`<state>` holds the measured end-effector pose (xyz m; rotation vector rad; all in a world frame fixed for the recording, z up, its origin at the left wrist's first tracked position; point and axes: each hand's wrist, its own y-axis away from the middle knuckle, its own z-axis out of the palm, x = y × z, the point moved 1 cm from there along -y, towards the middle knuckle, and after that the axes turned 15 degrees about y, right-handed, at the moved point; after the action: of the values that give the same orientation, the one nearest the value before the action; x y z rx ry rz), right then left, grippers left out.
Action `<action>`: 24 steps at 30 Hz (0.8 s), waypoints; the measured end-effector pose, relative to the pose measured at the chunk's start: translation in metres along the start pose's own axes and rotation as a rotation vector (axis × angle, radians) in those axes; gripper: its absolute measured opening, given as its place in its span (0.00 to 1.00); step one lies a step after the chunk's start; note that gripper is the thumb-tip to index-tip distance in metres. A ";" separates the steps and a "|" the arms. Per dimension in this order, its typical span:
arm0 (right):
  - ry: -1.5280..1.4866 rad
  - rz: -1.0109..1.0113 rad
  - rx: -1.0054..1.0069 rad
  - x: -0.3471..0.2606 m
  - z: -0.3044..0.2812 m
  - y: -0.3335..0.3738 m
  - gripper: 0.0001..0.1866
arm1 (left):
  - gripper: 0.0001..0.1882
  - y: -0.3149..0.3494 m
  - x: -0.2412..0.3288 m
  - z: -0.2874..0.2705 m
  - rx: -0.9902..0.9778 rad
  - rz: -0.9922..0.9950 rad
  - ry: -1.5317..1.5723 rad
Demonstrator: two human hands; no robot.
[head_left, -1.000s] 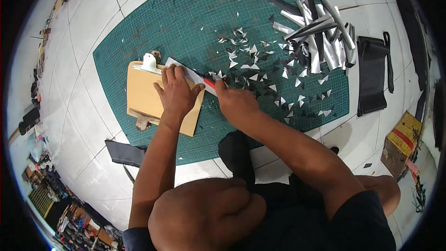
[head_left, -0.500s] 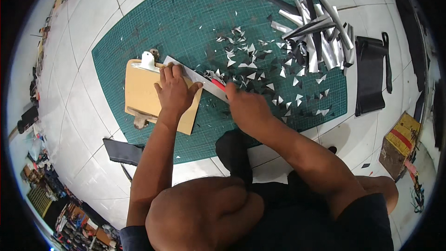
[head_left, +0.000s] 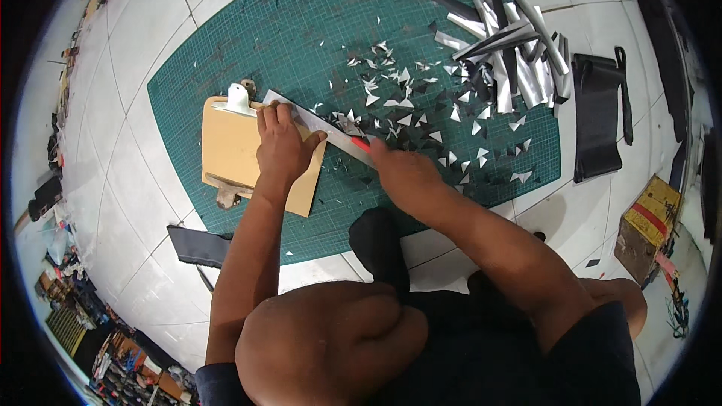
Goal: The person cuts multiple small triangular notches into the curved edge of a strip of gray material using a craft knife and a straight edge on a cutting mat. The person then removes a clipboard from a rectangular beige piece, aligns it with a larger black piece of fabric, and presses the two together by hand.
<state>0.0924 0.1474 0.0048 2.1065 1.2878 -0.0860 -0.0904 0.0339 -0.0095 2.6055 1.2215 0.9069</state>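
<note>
My left hand [head_left: 282, 143] lies with fingers spread, pressing on a flat metal ruler [head_left: 340, 140] and the tan clipboard [head_left: 232, 143] beneath the hand. The ruler slants across the clipboard's upper right corner onto the green cutting mat [head_left: 248, 53]. In my right hand [head_left: 412, 180] is a red-bodied cutter knife [head_left: 362, 144], held against the ruler's far edge; its blade is too small to make out. Small black and silver triangular scraps [head_left: 406, 119] lie scattered beyond and to the right of the ruler.
A pile of black and silver strips [head_left: 502, 53] sits at the mat's far right. Folded black material [head_left: 599, 120] lies on the tiles beside it, and another dark piece [head_left: 197, 245] at the left. A worn yellow box [head_left: 648, 218] stands at the right. My foot [head_left: 376, 244] rests at the mat's near edge.
My right hand and the cutter knife have slid slightly right and nearer along the ruler. My left hand stays pressed in place.
</note>
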 end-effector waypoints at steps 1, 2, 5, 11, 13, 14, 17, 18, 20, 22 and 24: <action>0.064 -0.015 -0.007 0.002 -0.003 0.004 0.10 | 0.41 -0.001 -0.002 0.001 -0.013 0.006 0.000; 0.127 -0.031 -0.015 0.003 -0.006 0.008 0.10 | 0.41 0.000 -0.006 0.003 -0.006 0.014 0.001; 0.157 -0.047 0.016 0.005 -0.016 0.020 0.10 | 0.41 0.001 -0.006 0.004 0.035 0.072 -0.009; 0.121 -0.020 0.164 -0.006 0.004 -0.021 0.14 | 0.43 -0.003 -0.008 0.007 0.036 0.101 0.012; 0.094 -0.028 0.141 -0.006 0.010 -0.027 0.16 | 0.44 -0.001 -0.003 0.008 0.058 0.116 0.086; 0.067 -0.039 0.113 -0.008 0.011 -0.028 0.19 | 0.45 -0.001 -0.003 0.006 0.090 0.160 0.128; 0.004 0.055 -0.018 0.001 0.014 -0.020 0.18 | 0.44 0.005 -0.003 0.002 0.079 0.139 0.063; 0.004 0.049 -0.016 0.008 0.017 -0.015 0.18 | 0.44 0.008 -0.002 0.002 0.085 0.136 0.060; -0.152 0.137 0.181 0.026 0.018 0.001 0.15 | 0.42 0.013 0.002 0.003 0.063 0.078 0.103; -0.147 0.130 0.160 0.028 0.013 0.015 0.16 | 0.42 0.021 -0.004 0.007 0.105 0.109 0.109; -0.150 0.113 0.134 0.024 0.018 0.028 0.17 | 0.42 0.027 -0.013 0.009 0.148 0.132 0.106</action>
<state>0.1325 0.1478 -0.0047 2.2348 1.0998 -0.2836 -0.0741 0.0075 -0.0132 2.8163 1.1958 1.0268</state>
